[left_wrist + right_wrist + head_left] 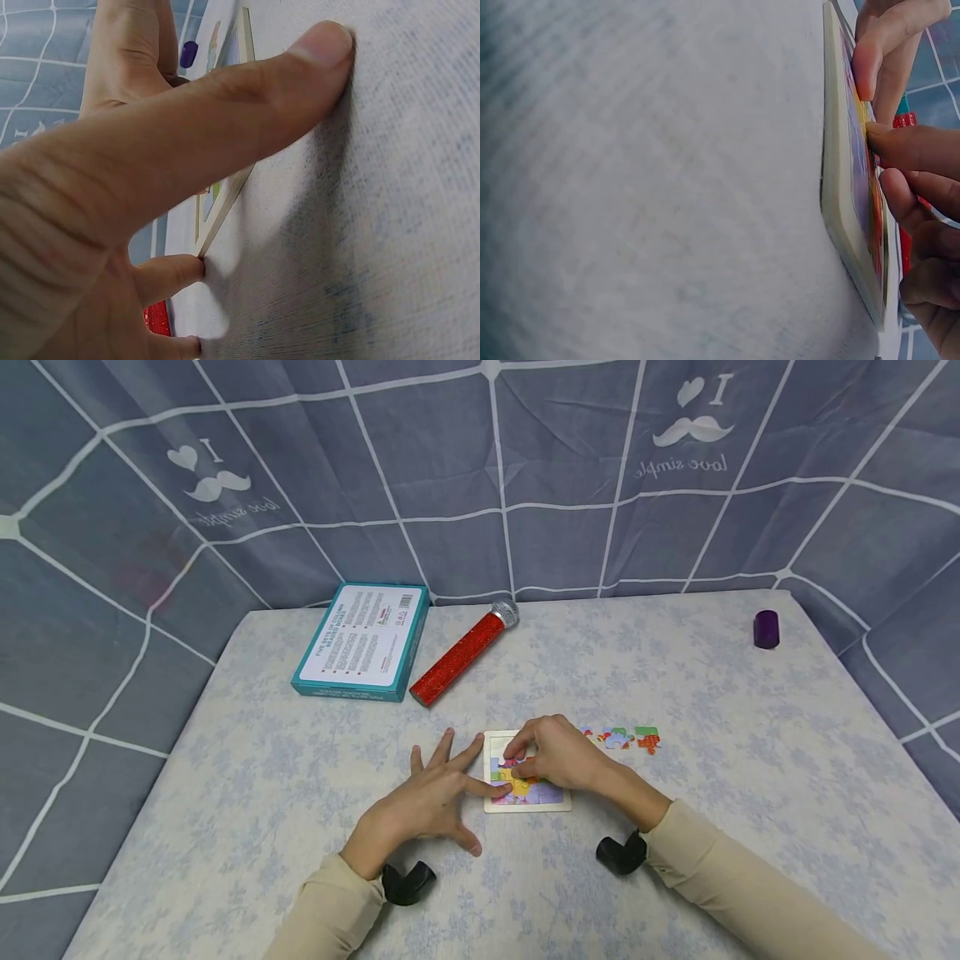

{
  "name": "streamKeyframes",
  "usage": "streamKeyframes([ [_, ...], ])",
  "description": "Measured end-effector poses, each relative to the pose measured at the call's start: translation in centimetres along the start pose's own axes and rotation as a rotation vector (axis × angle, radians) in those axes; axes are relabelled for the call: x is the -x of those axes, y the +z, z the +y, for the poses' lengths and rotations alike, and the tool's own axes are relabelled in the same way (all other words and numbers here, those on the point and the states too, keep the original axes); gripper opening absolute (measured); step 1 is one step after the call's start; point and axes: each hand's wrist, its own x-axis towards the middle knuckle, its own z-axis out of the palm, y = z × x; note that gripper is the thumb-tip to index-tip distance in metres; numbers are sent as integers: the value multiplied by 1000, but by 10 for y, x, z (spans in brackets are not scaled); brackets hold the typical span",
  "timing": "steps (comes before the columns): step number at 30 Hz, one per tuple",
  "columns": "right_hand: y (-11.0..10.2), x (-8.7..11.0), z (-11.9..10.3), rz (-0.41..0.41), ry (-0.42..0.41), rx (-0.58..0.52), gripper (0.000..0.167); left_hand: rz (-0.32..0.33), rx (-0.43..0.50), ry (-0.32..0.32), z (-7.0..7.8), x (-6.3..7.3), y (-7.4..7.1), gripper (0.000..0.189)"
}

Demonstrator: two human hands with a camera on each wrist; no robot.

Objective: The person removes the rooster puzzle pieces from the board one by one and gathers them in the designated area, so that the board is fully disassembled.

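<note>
A small jigsaw puzzle in a pale tray [527,808] lies on the table before me, its lower part filled with colourful pieces. My left hand [427,797] is spread flat beside it, with the index fingertip resting on the yellow part of the picture. The left thumb [319,56] reaches down to the cloth. From the right, my right hand [566,756] pinches a small pinkish puzzle piece [510,762] between thumb and fingers, low over the tray's left half. Those fingers [911,146] partly hide the piece in the right wrist view.
Several loose puzzle pieces [618,739] lie right of the tray, partly behind my right hand. Farther back are a red glittery microphone [459,658] and a teal-edged box [360,635]. A dark purple cylinder [767,630] stands at the far right. Grey checked curtain [450,468] surrounds the table.
</note>
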Motion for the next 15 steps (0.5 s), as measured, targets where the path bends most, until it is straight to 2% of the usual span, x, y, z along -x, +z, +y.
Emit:
streamKeyframes([
  [11,0,0,1,23,9,-62,14,-5,7,-13,1,0,0,77],
  [15,0,1,3,24,22,-140,9,-7,11,-14,0,0,0,76],
])
